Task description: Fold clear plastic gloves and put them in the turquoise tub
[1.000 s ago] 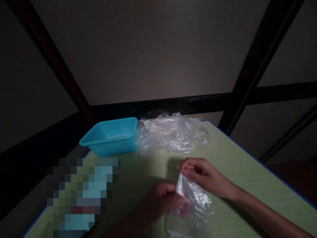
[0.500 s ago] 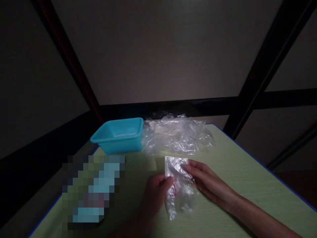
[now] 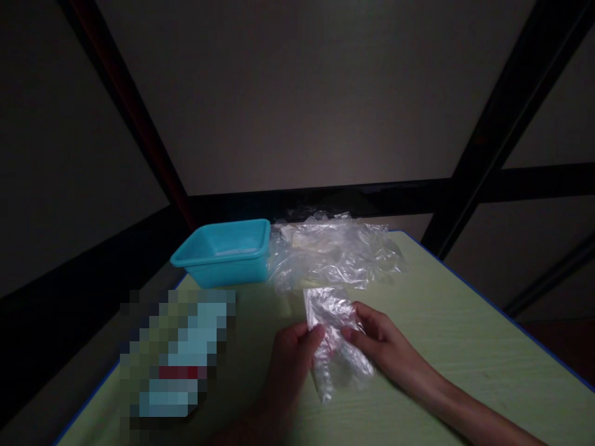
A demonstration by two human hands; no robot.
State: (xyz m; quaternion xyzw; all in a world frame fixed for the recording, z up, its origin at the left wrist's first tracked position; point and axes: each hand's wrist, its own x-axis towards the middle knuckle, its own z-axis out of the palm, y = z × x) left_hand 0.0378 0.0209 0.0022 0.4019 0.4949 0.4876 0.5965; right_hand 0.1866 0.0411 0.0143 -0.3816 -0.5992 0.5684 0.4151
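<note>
A crinkled clear plastic bag (image 3: 332, 316) with a small patch of red print is held between both hands above the green table (image 3: 446, 347). My left hand (image 3: 295, 353) pinches its left edge, thumb on top. On the opposite side, my right hand (image 3: 379, 337) grips the bag with its thumb over the front and fingers behind. Just beyond the hands lies a spread pile of clear plastic bags (image 3: 334, 251).
A turquoise plastic basin (image 3: 227, 272) stands at the back left, touching the pile. At the left edge a blurred-out light blue object (image 3: 190, 347) lies on the table. A wall with dark beams rises behind.
My right hand's thumb has moved down and slightly left on the bag. The bag's right side has drawn inward and looks more crumpled. My left hand has barely moved.
</note>
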